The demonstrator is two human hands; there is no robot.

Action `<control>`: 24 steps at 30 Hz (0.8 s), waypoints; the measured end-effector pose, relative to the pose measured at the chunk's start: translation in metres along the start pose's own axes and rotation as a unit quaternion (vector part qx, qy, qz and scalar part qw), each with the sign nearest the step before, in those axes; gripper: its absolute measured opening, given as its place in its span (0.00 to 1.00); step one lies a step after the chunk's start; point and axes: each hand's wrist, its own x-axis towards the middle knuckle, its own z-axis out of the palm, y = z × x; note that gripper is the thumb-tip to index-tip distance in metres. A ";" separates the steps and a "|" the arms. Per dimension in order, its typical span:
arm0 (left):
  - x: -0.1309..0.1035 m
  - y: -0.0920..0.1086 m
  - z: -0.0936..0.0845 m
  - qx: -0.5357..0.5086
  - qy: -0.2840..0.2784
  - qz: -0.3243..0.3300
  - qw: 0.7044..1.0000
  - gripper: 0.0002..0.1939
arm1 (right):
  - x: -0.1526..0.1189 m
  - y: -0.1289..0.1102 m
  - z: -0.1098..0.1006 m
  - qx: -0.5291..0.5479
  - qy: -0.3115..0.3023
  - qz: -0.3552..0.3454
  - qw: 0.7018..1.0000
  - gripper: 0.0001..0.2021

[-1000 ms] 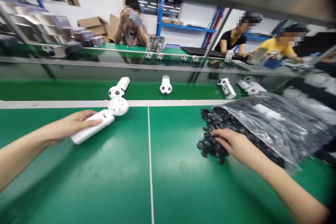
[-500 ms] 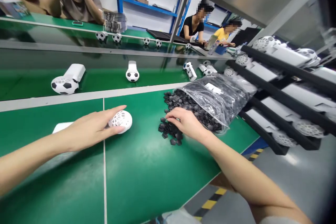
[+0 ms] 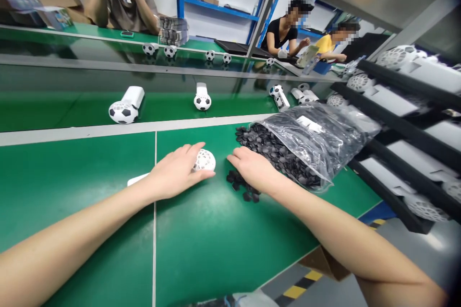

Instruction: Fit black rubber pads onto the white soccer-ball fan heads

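Observation:
My left hand (image 3: 178, 172) is wrapped over a white plastic housing, its fingers and thumb around the round openwork head (image 3: 205, 159). The housing's flat white body (image 3: 137, 179) sticks out behind the hand, resting on the green table. To the right, my right hand (image 3: 252, 165) hovers at a small heap of black pieces (image 3: 236, 180), its fingers drawn together. Its fingertips point at the housing, and whatever they may pinch is hidden. Behind this hand a clear plastic bag (image 3: 324, 146) lies open, with many more black pieces (image 3: 277, 151) spilling from its mouth.
Beyond the table edge, white housings with black-patched football heads (image 3: 124, 112) (image 3: 202, 100) lie on a green belt (image 3: 165, 105). Black racks (image 3: 399, 146) of white housings stand close on the right. Several people (image 3: 283, 33) sit across the line.
My left hand has slid the housing rightwards over the table. My right hand has shifted slightly left from the black heap, towards the housing. The camera view has turned a little left.

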 end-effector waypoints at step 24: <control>-0.003 -0.005 0.000 -0.077 0.010 0.052 0.996 0.37 | -0.001 -0.059 0.007 0.476 0.213 0.104 0.847 0.06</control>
